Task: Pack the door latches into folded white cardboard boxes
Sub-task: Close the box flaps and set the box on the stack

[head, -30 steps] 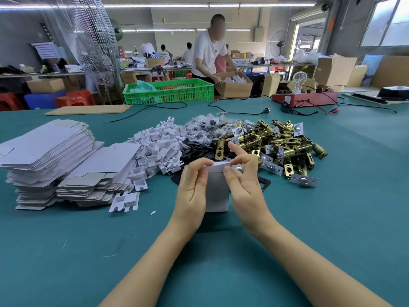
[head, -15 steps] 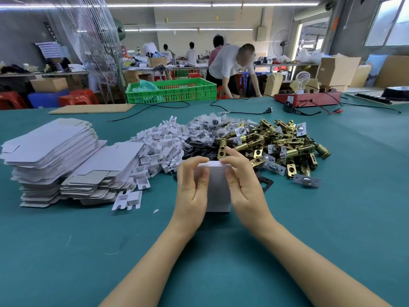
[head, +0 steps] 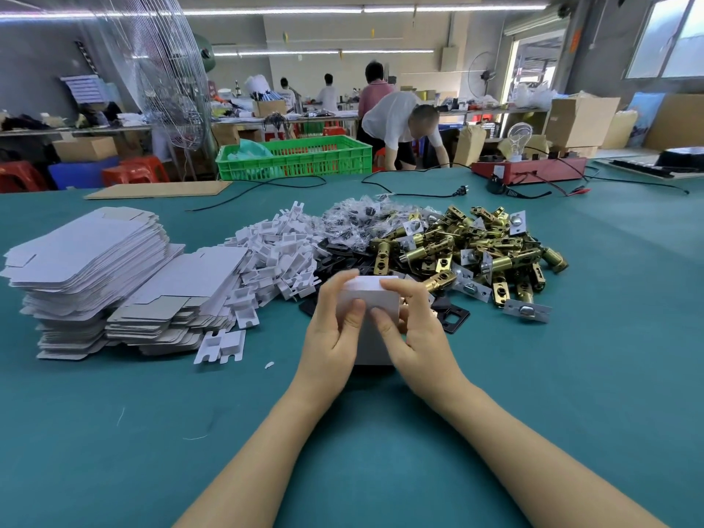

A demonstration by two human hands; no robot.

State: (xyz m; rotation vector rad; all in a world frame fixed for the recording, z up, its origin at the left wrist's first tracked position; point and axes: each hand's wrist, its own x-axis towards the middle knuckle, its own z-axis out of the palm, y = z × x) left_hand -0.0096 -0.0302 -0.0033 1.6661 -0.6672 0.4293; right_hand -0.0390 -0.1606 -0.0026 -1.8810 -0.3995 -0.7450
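A wide teal tabletop [head: 571, 375] carries everything. At its far edge sits a green crate [head: 297, 158] with pale green plastic bags bunched in its left end (what else it holds cannot be made out). On the left rise two stacks of flat cardboard blanks [head: 95, 268], white on one face and grey on the other. Right of them spreads a heap of small white cardboard inserts [head: 274, 257], then clear packets with dark parts [head: 354, 222], then a pile of brass door latches [head: 476, 253] with silver face plates. Black plates [head: 451, 316] lie at the near edge of that pile.

Just in front of the heaps, a folded white box [head: 371, 306] stands upright on the tabletop between both hands. The left hand [head: 335, 333] grips its left side, thumb on the near face and fingers curled over the top. The right hand [head: 415, 337] grips the right side the same way, thumb on the near face, fingers closed over the top flap.

Compared with half a second ago, the top flap now lies folded down flat and both thumbs have slid lower onto the front face. A second ago a latch still showed at the open top by the right fingers; it is now out of sight. Behind, the person in the white shirt [head: 400, 127] has bent lower.
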